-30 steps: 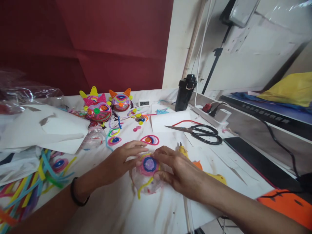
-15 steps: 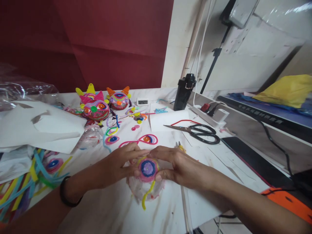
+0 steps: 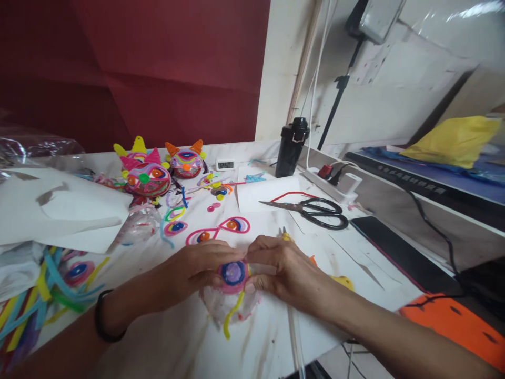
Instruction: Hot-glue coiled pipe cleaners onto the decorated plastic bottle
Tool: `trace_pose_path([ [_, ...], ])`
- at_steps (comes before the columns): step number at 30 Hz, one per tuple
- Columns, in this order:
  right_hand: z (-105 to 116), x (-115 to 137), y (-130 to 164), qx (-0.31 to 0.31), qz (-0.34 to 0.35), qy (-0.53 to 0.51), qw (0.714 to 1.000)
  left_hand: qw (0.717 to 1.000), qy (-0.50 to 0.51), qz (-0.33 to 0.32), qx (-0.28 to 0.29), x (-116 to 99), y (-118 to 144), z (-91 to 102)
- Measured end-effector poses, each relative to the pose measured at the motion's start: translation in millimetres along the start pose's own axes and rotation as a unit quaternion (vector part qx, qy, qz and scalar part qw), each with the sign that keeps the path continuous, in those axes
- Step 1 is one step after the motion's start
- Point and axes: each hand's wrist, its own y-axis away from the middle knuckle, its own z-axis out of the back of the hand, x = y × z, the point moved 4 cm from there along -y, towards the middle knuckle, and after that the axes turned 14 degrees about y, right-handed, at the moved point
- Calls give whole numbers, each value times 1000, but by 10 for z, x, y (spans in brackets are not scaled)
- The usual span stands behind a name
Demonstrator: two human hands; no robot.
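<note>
A clear plastic rounded piece sits on the table before me. On its top is a coiled fuzzy disc, purple in the centre, then blue and pink. My left hand wraps around the disc's left side, thumb at its edge, gripping the piece. From the right, my right hand pinches a yellow pipe cleaner against the disc's rim; its loose tail hangs down the front. Just behind my hands lies a pink pipe-cleaner loop shape with two orange-centred eyes, partly hidden.
Black-handled scissors and a phone-like black slab lie right. A metal-tipped yellow nozzle pokes out behind my right hand. Finished animal-faced balls, a black bottle and a power strip stand behind. Loose pipe cleaners pile left.
The view has swung slightly right, so things sit farther left. My right fingers have bent and drawn together at the disc's rim. My left fingers now lie straighter over its back.
</note>
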Motion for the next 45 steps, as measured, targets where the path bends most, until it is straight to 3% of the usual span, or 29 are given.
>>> trace_pose_path([
  [5, -51, -26, 102, -57, -47, 5, 997, 1000, -7, 21, 22, -58, -10, -18],
  [9, -65, -42, 104, -56, -40, 7, 998, 998, -29, 25, 44, -39, 22, -29],
  [17, -135, 123, 301, -72, -66, 28, 995, 995, -40, -30, 83, -113, 97, -85],
  [26, -231, 185, 343, -61, -29, 27, 997, 994, -89, -7, 61, -210, 100, -94],
  [29, -191, 166, 258, -20, -13, 19, 1000, 992, -115, 20, 53, -214, 115, -119],
  [32, -108, 128, 201, 19, 11, 43, 999, 986, -156, 48, 41, -184, 125, -156],
  [34, -14, 69, 236, 8, 19, 72, 997, 982, -174, 66, 42, -167, 124, -181],
  [37, 162, -84, 426, -56, -15, 161, 985, 978, -181, 91, 53, -151, 126, -200],
  [41, 230, -273, 733, -29, -65, 270, 960, 981, -165, 88, 48, -109, 146, -193],
  [45, 176, -363, 860, -21, -93, 280, 955, 990, -131, 55, 14, -45, 148, -198],
])
